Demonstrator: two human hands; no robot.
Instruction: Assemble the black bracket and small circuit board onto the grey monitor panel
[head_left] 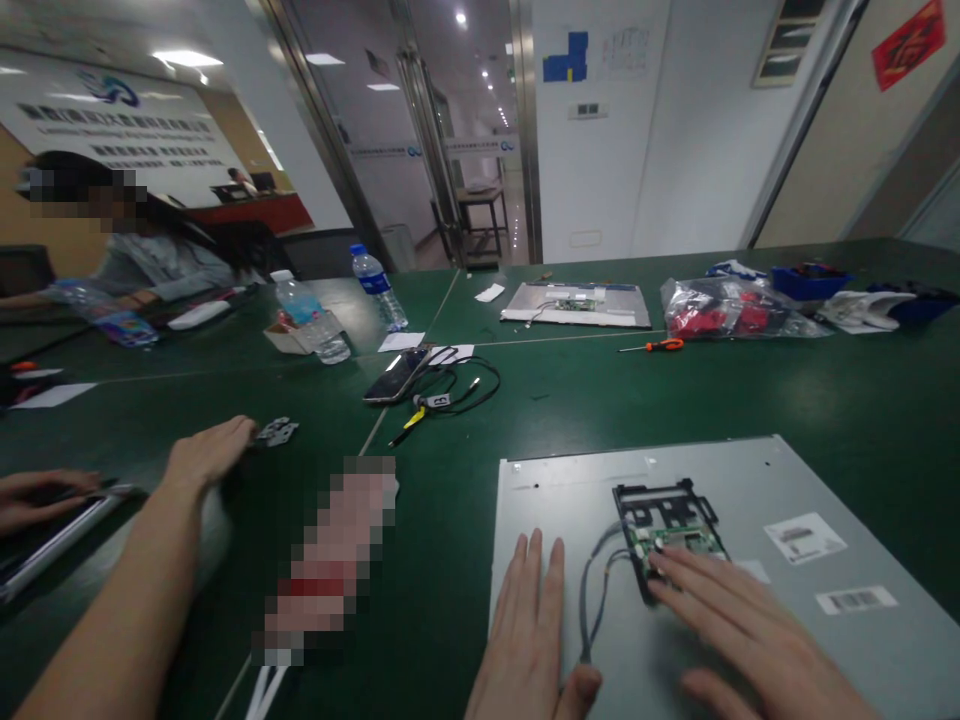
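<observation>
A large grey metal panel (555, 500) lies flat on the green table in front of me. My left hand (529, 630) rests on its left edge, fingers extended and holding nothing. On the panel sits a black bracket (652, 492) with a green circuit board (690, 540). My right hand (739, 620) is spread over the lower part of the board, its fingertips at the board and bracket. Grey cables (585, 600) run from the board down toward my left thumb. White labels (806, 538) are stuck on the panel's right side.
Another person's arm (150, 580) reaches in from the left, its hand near a small metal part (277, 432). Beyond are a phone (397, 375), black cables (480, 400), bottles (379, 290), an orange screwdriver (664, 345), a second panel (577, 305) and a plastic bag (739, 310).
</observation>
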